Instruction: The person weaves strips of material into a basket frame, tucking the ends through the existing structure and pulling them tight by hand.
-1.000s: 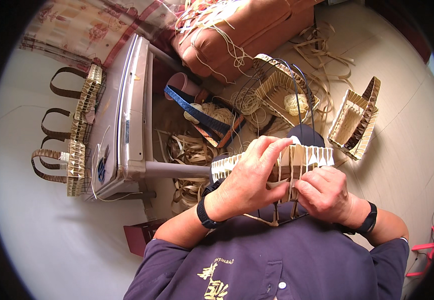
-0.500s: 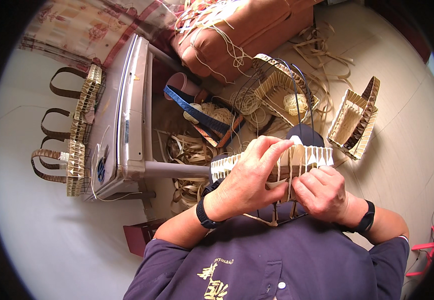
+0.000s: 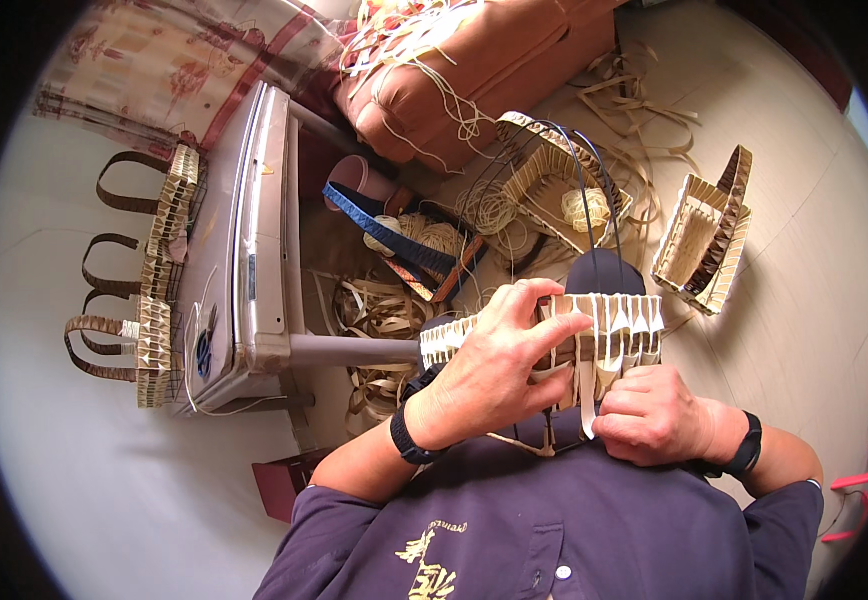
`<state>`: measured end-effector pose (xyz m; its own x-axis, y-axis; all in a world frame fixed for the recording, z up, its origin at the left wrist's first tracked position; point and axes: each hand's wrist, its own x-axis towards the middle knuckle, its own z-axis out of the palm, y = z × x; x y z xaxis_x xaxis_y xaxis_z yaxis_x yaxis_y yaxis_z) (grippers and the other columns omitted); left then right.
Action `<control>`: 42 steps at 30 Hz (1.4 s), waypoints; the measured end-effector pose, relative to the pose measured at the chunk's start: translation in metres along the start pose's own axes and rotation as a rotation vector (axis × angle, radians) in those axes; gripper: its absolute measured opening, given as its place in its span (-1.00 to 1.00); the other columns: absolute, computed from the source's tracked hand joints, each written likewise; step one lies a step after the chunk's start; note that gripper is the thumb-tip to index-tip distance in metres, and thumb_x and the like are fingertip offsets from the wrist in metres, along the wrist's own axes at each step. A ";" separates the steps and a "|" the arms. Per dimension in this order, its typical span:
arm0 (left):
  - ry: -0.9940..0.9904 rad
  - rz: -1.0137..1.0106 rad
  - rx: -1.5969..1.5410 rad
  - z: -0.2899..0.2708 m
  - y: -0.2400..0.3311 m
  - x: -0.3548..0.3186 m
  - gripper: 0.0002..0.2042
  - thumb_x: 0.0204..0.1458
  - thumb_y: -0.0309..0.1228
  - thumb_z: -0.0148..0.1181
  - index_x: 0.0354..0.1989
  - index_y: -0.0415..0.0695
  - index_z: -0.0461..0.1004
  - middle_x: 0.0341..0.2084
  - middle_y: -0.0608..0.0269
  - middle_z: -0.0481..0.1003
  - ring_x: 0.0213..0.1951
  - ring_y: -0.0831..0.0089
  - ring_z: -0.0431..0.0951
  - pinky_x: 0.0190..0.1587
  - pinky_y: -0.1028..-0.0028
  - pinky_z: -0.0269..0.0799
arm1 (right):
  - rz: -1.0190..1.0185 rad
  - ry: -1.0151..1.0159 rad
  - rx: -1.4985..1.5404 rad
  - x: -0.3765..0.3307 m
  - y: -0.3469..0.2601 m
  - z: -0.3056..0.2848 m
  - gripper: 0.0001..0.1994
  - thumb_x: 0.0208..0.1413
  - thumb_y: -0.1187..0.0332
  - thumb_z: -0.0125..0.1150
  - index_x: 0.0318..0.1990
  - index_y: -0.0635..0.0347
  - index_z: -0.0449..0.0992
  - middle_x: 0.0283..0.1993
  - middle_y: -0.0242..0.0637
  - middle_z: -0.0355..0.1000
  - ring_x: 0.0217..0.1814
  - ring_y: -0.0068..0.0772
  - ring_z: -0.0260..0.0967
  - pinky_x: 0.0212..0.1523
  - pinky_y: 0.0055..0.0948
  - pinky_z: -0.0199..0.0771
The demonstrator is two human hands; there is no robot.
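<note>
Head view first, and it's the only one. Dead centre sits a half-woven pale straw basket strip with cream bands [image 3: 554, 335], held in front of the person's chest. The left hand [image 3: 489, 375] is wrapped over its top edge, fingers curled round it, so a good chunk of the weave is covered. The right hand [image 3: 654, 415], just at 4 o'clock from the strip, is closed in a pinch on a loose cream band hanging from the lower edge; can't really see the fingertips, they're tucked under.

Up at 12 o'clock there's a tan woven basket with thin dark wire handles [image 3: 554, 175], a ball of twine inside it. At 2 o'clock a small rectangular straw basket with a brown woven handle [image 3: 704, 240] lies tilted on the floor, well apart from the hands. Over at 9 o'clock a grey flat machine case [image 3: 244, 250] stands, with three finished straw bags with brown handles [image 3: 154, 290] lined up along its far side, partly hidden behind it. Loose straw strips [image 3: 379, 310] are piled between the case and the hands. The orange-brown cushion [image 3: 484, 70] at the top is cut off by the rim.
</note>
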<state>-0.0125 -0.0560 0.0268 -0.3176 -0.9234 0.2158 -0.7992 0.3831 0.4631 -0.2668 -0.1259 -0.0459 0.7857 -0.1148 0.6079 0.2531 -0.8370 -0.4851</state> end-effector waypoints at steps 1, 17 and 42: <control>0.003 0.014 0.010 0.000 0.000 0.000 -0.43 -0.05 -0.49 0.52 0.24 0.04 0.68 0.27 0.00 0.45 0.18 -0.01 0.58 0.18 0.14 0.63 | 0.010 -0.020 0.048 0.000 0.001 0.000 -0.81 -0.06 0.41 0.47 -0.35 0.10 0.52 -0.40 -0.36 0.34 -0.38 -0.26 0.47 -0.35 -0.23 0.53; -0.070 -0.023 -0.027 0.000 -0.014 0.003 -0.53 0.00 -0.52 0.42 0.16 0.03 0.70 0.30 -0.11 0.42 0.30 -0.10 0.50 0.34 0.07 0.52 | 0.140 -0.130 0.295 -0.001 0.016 0.005 -0.85 0.02 0.42 0.46 -0.28 0.09 0.59 -0.35 -0.29 0.43 -0.32 -0.12 0.56 -0.33 -0.14 0.58; 0.110 -0.265 -0.807 -0.043 -0.095 -0.054 -0.40 0.49 -0.24 0.30 0.61 -0.15 0.30 0.05 0.45 0.45 0.05 0.66 0.40 0.13 0.53 0.33 | 0.755 0.390 1.198 -0.039 0.085 -0.012 -0.52 0.54 -0.08 0.05 0.08 0.22 0.55 0.06 -0.37 0.58 0.10 -0.53 0.43 0.18 -0.44 0.30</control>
<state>0.1028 -0.0415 0.0083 -0.0868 -0.9933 0.0768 -0.2193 0.0943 0.9711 -0.2825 -0.1987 -0.1030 0.7914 -0.6112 0.0118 0.3199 0.3976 -0.8600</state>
